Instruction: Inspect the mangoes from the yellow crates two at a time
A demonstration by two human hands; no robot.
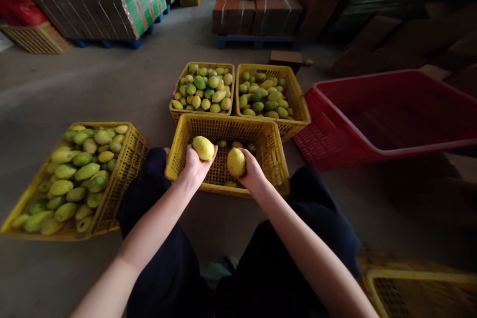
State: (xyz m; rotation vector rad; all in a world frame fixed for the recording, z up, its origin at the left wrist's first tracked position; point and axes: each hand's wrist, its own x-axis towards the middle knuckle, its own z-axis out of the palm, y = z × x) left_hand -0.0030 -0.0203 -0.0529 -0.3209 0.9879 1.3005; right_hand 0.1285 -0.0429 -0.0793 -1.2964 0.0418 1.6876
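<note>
My left hand [196, 165] cups a yellow lemon [203, 148] from below, its fingers behind the fruit. A second yellow lemon [236, 161] is gripped in my right hand [252, 171], thumb and fingers around its side. Both hands are above a yellow plastic crate [175, 161] between my knees. A few greenish lemons lie on its slatted bottom, partly hidden by my hands.
Behind it stand two yellow crates of green-yellow lemons [203, 87] [266, 94]. At left is another full crate [122, 159]. A large red crate [324, 144] stands right, a yellow crate [410, 276] lower right. Boxes [257, 12] sit on a blue pallet [257, 40].
</note>
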